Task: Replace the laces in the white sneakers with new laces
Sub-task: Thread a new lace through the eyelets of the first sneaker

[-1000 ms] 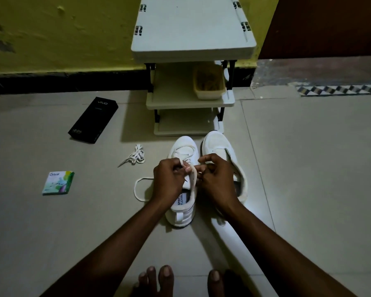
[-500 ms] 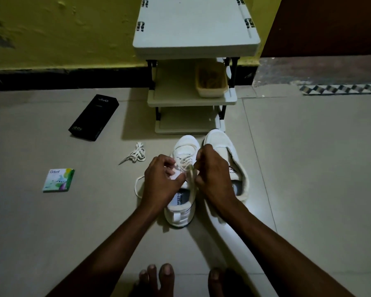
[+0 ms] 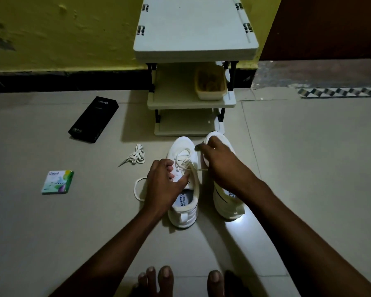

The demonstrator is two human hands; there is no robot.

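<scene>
Lacing a white sneaker [image 3: 181, 151] before the grey plastic shelf rack [image 3: 193, 28]

It stands just in front of the rack, beside the second sneaker [image 3: 227, 202]. The left grip [image 3: 166, 183] curls round the cream flat lace [image 3: 186, 161] at the tongue, and the right grip [image 3: 221, 163] pinches a taut strand.

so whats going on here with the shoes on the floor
A person on the tiled floor is working on the lace of one white sneaker. The left hand grips the cream flat lace by the tongue, while the right hand pulls a strand of it sideways, above the second white sneaker. The lace crosses through the front eyelets, and a loose loop lies on the floor. A bundled white lace lies apart, near a black phone box and a small green and white packet.
</scene>
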